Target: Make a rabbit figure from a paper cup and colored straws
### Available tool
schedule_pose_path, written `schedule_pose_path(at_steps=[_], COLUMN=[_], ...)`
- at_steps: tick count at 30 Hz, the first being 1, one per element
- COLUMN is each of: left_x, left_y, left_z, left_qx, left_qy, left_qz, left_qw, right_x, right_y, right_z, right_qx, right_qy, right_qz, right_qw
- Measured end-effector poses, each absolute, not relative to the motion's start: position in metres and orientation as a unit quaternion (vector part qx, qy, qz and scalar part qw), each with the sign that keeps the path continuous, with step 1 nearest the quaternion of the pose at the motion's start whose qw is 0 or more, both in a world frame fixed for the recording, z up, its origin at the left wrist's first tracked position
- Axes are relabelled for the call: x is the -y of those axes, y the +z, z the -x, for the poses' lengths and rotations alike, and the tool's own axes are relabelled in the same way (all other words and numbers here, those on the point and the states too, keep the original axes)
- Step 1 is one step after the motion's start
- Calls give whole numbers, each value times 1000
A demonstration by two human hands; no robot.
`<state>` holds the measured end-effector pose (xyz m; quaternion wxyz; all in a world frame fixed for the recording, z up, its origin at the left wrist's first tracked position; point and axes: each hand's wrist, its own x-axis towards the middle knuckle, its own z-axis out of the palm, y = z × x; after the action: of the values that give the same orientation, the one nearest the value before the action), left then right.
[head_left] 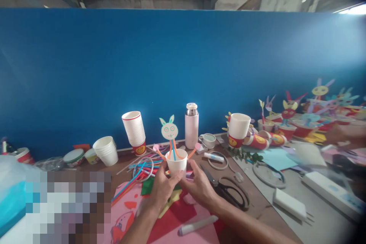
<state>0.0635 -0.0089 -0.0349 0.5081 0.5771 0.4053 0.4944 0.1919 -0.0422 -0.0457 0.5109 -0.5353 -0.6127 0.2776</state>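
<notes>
Between my two hands is a white paper cup (pixel 176 166), upright above the coloured paper. From it rises a paper rabbit head (pixel 169 131) with green-edged ears, on blue and orange stems. Orange arms tipped with pink discs reach out over the cup's rim on both sides. My left hand (pixel 163 183) wraps the cup's left side, and my right hand (pixel 197 183) closes on its right side, thumbs near each other in front. Below them lie red and pink paper sheets (pixel 171 221) and a white marker (pixel 198 225). Black scissors (pixel 228 190) rest right of my right hand.
A cup stack (pixel 134 129) and a pink thermos (pixel 191 127) stand along the blue partition (pixel 183 65). Several finished cup figures (pixel 288 116) crowd the right side, near another person's blurred hand (pixel 343 135). A power strip (pixel 331 192) and white charger (pixel 290 204) lie nearer.
</notes>
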Motion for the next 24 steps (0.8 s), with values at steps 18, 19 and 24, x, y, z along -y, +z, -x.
schedule_pose_path(at_steps=[18, 19, 24], left_x=[-23, -24, -25], left_y=[-3, -2, 0], left_z=[-19, -17, -15], left_qx=[-405, -403, -391], left_qy=[596, 597, 598], left_qz=[-517, -515, -517], left_qw=[462, 465, 471], right_x=[38, 37, 28], right_y=[-54, -52, -42], right_z=[-199, -201, -216], right_qx=[658, 656, 658], right_qy=[267, 267, 242], right_qz=[520, 518, 525], right_qw=[475, 480, 482])
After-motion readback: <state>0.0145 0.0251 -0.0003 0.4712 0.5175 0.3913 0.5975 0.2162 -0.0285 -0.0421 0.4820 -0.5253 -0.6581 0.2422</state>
